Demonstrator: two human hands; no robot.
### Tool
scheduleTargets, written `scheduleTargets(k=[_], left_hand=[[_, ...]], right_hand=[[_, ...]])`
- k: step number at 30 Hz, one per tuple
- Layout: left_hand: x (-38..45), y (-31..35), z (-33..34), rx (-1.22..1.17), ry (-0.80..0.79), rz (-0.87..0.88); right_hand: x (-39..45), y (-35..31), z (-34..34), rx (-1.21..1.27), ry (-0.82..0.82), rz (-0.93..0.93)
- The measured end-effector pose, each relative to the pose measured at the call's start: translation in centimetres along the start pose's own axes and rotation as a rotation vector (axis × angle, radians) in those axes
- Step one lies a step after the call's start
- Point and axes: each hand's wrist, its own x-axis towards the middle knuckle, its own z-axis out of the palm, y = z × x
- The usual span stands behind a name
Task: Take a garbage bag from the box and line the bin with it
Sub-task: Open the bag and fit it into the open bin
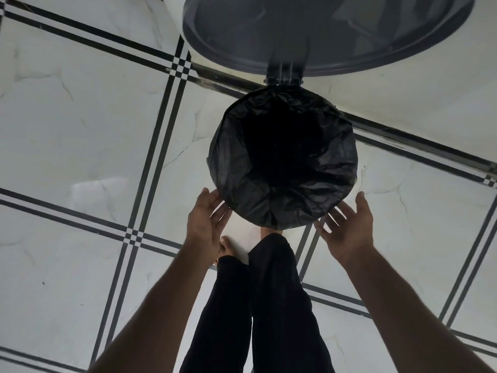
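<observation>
A round bin stands on the floor below me with its lid (322, 30) swung up at the far side. A black garbage bag (242, 168) sits inside it, its edge folded out over the whole rim. My left hand (207, 219) hovers at the near left side of the bin, fingers spread, palm toward the bag, holding nothing. My right hand (349, 222) does the same at the near right side, a small gap from the plastic. The box is not in view.
White marble-look floor tiles (80, 117) with black double stripes surround the bin. My legs in black trousers (269, 305) and a bare foot (227, 247) stand just in front of it. A white wall (403, 103) rises behind the bin.
</observation>
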Motion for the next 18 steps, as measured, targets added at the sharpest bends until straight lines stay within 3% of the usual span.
scheduleTargets(k=[8,11,14,16,18], left_hand=[[0.6,0.9,2.0,-0.071,-0.092,-0.011],[1.3,1.3,2.3,-0.003,-0.083,-0.007],[1.9,1.7,2.0,0.22,0.097,0.061],[1.9,2.3,1.7,0.456,0.334,0.257],[1.9,3.2,1.6,0.608,0.471,0.499]], right_hand=[[0.6,-1.1,1.0,-0.018,-0.116,-0.041],[1.1,-2.9,1.9,-0.157,-0.096,-0.04],[1.6,-3.8,2.2,-0.487,0.143,-0.15],[1.8,-4.2,1.9,-0.739,0.431,-0.392],[1.3,-5.0,2.2,-0.844,0.498,-0.693]])
